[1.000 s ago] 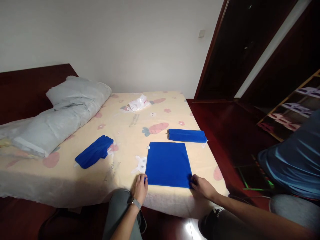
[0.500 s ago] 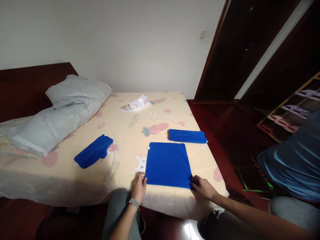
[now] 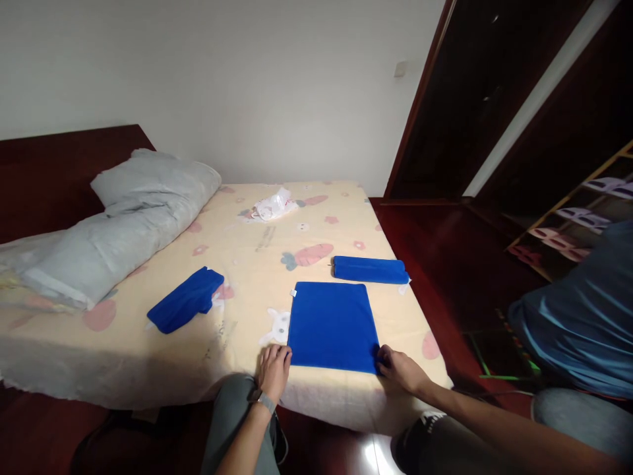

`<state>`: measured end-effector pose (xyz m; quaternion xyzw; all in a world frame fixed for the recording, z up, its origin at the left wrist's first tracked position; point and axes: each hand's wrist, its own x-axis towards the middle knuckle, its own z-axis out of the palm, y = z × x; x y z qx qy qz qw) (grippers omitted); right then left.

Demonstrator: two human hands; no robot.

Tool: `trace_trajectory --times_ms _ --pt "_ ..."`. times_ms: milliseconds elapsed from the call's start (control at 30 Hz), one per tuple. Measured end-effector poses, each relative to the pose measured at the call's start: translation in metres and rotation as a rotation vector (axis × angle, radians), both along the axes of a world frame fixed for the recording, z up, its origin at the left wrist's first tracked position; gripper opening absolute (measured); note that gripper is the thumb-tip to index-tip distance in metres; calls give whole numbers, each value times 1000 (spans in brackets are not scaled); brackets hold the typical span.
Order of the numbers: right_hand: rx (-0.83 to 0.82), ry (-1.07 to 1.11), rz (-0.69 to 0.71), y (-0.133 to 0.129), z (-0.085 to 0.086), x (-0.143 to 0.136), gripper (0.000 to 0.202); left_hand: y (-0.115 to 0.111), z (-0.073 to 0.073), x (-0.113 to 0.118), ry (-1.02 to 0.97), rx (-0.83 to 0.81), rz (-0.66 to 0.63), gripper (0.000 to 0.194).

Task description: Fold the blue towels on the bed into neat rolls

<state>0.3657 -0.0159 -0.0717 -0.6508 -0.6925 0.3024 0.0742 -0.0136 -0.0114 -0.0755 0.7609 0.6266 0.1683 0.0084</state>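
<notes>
A blue cloth (image 3: 332, 324) lies flat in a near-square shape at the bed's front edge, a small white tag at its far left corner. My left hand (image 3: 274, 369) wears a watch and has its curled fingers closed at the cloth's near left corner. At the near right corner, my right hand (image 3: 400, 368) pinches the fabric between thumb and fingers. Just beyond the square lies a long folded blue cloth (image 3: 370, 270). Another folded blue cloth (image 3: 186, 300) rests at an angle further left.
A patterned sheet covers the bed (image 3: 257, 264). A grey quilt (image 3: 123, 224) is heaped on the left, and a white plastic bag (image 3: 274, 204) sits near the wall. On the right are a person in a blue top (image 3: 583, 316) and a shoe rack (image 3: 568, 231).
My left hand has turned slightly, its fingers curling over more at the near left corner. My right hand and the cloths stay about where they were.
</notes>
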Motion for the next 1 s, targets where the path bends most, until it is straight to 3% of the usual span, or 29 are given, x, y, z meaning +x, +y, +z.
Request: trace_trajectory --times_ms 100,200,300,400,467,600,867,1000 --pt "156 -83 70 -5 11 -4 23 -5 -1 7 57 117 -66 27" --pt "348 -142 225 -12 27 -12 25 -15 0 23 88 202 -272 36" --pt "373 -84 463 -20 34 -25 38 -25 2 43 113 193 -535 42" --pt "307 -60 670 -26 25 -38 65 -27 1 57 152 120 -668 53" --pt "263 -67 702 -30 13 -43 75 -25 -3 59 157 71 -680 58" --pt "240 -90 683 -33 -9 -40 74 -19 -11 48 137 -7 -639 61" --pt "488 -174 622 -37 -38 7 64 -16 -13 9 94 -76 -515 59" --pt "554 -239 581 -31 -40 18 53 -7 -13 -8 54 -113 -515 53"
